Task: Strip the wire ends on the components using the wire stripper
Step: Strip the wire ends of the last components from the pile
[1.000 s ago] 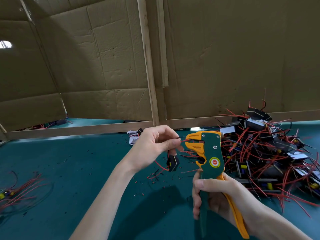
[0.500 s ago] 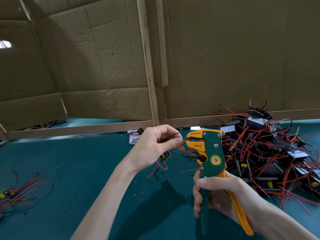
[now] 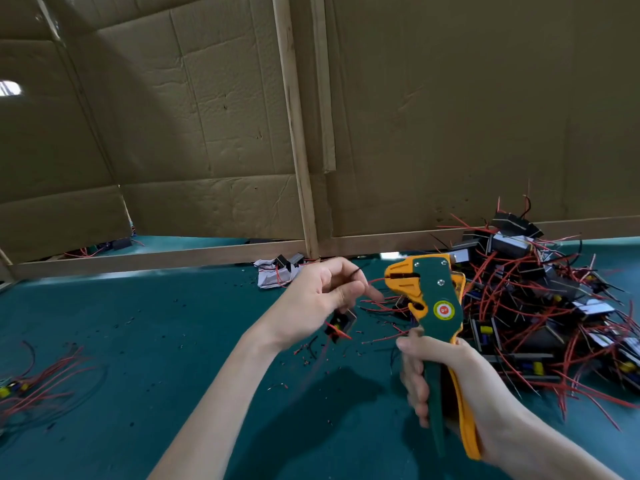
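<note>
We work at a green table (image 3: 138, 341). Our left hand (image 3: 322, 299) has its fingers (image 3: 346, 293) curled and pinching the thin wires (image 3: 354, 271) of a small black component (image 3: 341, 322), which dangles just below those fingers. One red wire end reaches past the fingertips toward the orange mouth of the wire stripper (image 3: 433, 299); motion blur keeps us from telling whether it sits inside. Our right hand (image 3: 446, 372) wraps all its fingers round the green and orange handles, which stand close together.

The risk, as we judge it, lies in the squeeze. A wire fed too shallow or at a slant could slip from the mouth, and one fed too deep could lose more sleeve than wanted. The hanging component may also swing and tug the wire out of line.

The wires look soft, plastic-sleeved and springy, and the component is boxy and hard. The stripper is moulded plastic with toothed jaws. Beyond the right-hand fingers, a tangled pile (image 3: 540, 306) of like components bristles with red wire. Short scraps (image 3: 308, 348) of sleeve dot the table below the left fingers, before a creased cardboard wall (image 3: 207, 133).
</note>
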The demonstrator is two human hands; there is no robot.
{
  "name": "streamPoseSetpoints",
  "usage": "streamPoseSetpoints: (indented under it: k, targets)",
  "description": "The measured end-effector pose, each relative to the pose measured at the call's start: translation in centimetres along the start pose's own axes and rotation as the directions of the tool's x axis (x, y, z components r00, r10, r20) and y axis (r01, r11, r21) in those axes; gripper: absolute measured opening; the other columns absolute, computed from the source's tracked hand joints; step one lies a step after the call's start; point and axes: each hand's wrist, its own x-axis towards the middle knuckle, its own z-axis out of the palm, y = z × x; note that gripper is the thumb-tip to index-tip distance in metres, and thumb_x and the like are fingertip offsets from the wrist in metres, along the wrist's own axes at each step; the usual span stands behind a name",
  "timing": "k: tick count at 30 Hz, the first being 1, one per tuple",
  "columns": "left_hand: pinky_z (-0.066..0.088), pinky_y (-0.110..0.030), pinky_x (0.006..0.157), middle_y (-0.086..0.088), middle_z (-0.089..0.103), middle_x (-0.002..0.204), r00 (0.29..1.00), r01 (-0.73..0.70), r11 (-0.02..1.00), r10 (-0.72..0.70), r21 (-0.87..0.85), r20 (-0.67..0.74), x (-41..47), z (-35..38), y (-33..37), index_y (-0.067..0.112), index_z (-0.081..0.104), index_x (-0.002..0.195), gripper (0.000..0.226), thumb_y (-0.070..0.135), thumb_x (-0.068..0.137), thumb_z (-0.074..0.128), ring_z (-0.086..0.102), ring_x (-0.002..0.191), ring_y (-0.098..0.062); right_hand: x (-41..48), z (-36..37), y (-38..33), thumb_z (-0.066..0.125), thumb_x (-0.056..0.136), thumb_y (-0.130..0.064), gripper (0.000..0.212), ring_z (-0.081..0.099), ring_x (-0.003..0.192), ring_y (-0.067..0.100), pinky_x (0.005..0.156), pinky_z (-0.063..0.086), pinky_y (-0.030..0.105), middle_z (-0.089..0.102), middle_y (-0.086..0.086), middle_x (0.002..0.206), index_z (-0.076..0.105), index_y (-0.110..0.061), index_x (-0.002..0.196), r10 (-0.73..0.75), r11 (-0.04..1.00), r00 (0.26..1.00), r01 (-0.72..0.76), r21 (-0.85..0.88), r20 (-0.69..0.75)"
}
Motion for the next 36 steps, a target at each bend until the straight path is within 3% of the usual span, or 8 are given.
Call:
streamPoseSetpoints:
  k: [3,5,9,14,21,27,31,36]
  targets:
    - [0.044,-0.014,0.071,0.012,0.073,0.084,1.0,-0.007,0.999,0.007,0.037,-0.015,0.1,0.6,-0.4,0.015,0.069,0.089,0.018,0.019,0.094,0.052,0.056,0.07,0.0,-0.5,0.0,-0.5,0.086,0.056,-0.023,0.031,0.06,0.057,0.036,0.059,0.055,0.045,0.056,0.022,0.065,0.063,-0.005,0.068,-0.086,0.961,0.986,0.043,0.274,0.146]
    - [0.043,-0.01,0.073,0.017,0.07,0.079,0.999,0.002,0.998,0.001,0.057,-0.052,0.1,0.3,-0.3,0.019,0.072,0.091,0.017,0.023,0.09,0.055,0.059,0.075,0.004,-0.2,-0.1,-0.9,0.088,0.055,-0.021,0.035,0.063,0.068,0.041,0.069,0.056,0.05,0.06,0.026,0.074,0.065,-0.003,0.076,-0.115,0.965,0.97,0.058,0.257,0.213]
    - [0.043,-0.011,0.071,0.015,0.064,0.075,0.988,-0.039,0.99,0.059,0.136,-0.145,0.1,-0.4,-0.2,0.025,0.075,0.091,0.018,0.032,0.081,0.061,0.055,0.073,0.002,-0.5,0.2,-1.2,0.078,0.06,-0.015,0.022,0.064,0.067,0.043,0.065,0.056,0.048,0.061,0.03,0.072,0.067,-0.002,0.073,-0.088,0.988,0.979,0.063,0.143,0.183]
    - [0.051,-0.022,0.069,0.022,0.062,0.076,0.99,-0.005,0.985,0.029,0.174,-0.136,0.0,-0.7,0.5,0.025,0.075,0.092,0.023,0.038,0.082,0.059,0.056,0.074,0.003,-0.9,0.6,-1.3,0.066,0.065,-0.004,0.018,0.062,0.063,0.042,0.06,0.056,0.047,0.059,0.031,0.07,0.059,0.007,0.078,-0.048,0.992,0.989,0.031,0.126,0.138]
    - [0.045,-0.012,0.071,0.025,0.067,0.083,0.999,-0.002,0.977,0.014,0.213,-0.053,-0.2,-0.7,0.7,0.032,0.072,0.09,0.019,0.038,0.086,0.055,0.057,0.076,0.006,-1.1,0.8,-1.7,0.063,0.064,-0.003,0.018,0.061,0.06,0.043,0.058,0.057,0.049,0.058,0.031,0.068,0.058,0.008,0.077,-0.019,0.991,0.994,0.005,0.131,0.11]
    - [0.047,-0.017,0.071,0.021,0.065,0.08,1.0,0.012,0.979,-0.007,0.202,-0.022,-0.3,-1.0,0.6,0.032,0.072,0.09,0.021,0.04,0.088,0.053,0.052,0.07,0.0,-0.9,0.4,-1.4,0.067,0.063,-0.005,0.024,0.062,0.063,0.043,0.061,0.056,0.049,0.059,0.031,0.071,0.058,0.009,0.08,-0.008,0.993,0.99,-0.009,0.118,0.14]
    - [0.045,-0.028,0.073,-0.007,0.063,0.085,0.999,0.02,0.98,-0.024,0.198,0.022,-0.3,-1.0,0.4,0.031,0.072,0.093,0.022,0.04,0.091,0.053,0.048,0.071,-0.008,-1.0,0.3,-1.4,0.077,0.053,-0.01,0.035,0.062,0.064,0.044,0.061,0.056,0.049,0.059,0.032,0.072,0.06,0.008,0.079,-0.003,0.991,0.984,-0.02,0.129,0.176]
    - [0.048,-0.034,0.074,-0.017,0.06,0.089,0.998,0.026,0.984,-0.036,0.174,0.053,-0.3,-1.0,0.5,0.03,0.072,0.095,0.023,0.041,0.088,0.053,0.049,0.072,-0.012,-0.9,0.3,-1.3,0.078,0.05,-0.013,0.038,0.062,0.064,0.043,0.061,0.056,0.048,0.058,0.031,0.073,0.061,0.007,0.078,0.001,0.992,0.983,-0.025,0.127,0.186]
